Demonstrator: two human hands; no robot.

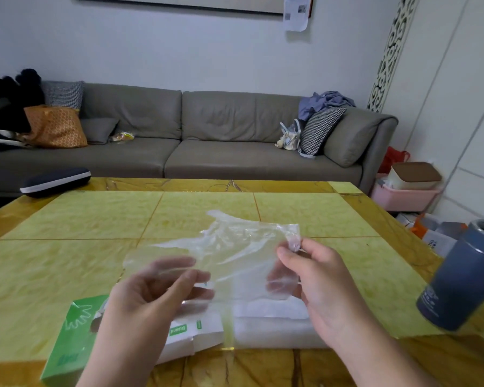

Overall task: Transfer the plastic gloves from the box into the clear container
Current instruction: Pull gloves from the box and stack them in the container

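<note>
- Living room: grey sofa (179, 141) runs along the far wall at 12 o'clock, cushions and bags piled at both its ends.
- You work on a yellow-green tiled table (67, 219) with an amber border; a dark case (55, 182) sits at its 10 o'clock corner.
- Your left hand (148, 300) is at 7 o'clock, thumb and fingers loosely curled and apart. The near edge of the plastic glove (229, 241) drapes over its fingertips (179, 263); blur hides whether they actually pinch it.
- Your right hand (316, 280) is at 5 o'clock. Its thumb and forefinger are pressed together on a bunched corner of the glove up at the hand's 11 o'clock; the other fingers curl under the film.
- Glove is stretched in the air between both hands, above the table, its finger part spreading away toward 12 o'clock.
- Green and white glove box (76, 347) lies flat at 7 o'clock, under your left wrist, its open white flap pointing toward 3 o'clock.
- Clear container (274, 328) sits just beside the box at 5 o'clock, below the right hand, whitish film visible inside. The held glove is above it, not in it.
- Dark blue canister (464, 277) stands tilted in view at the 3 o'clock table edge.
- Pink bin (403, 199) holding a brown-lidded tub rests on the floor at 2 o'clock.
</note>
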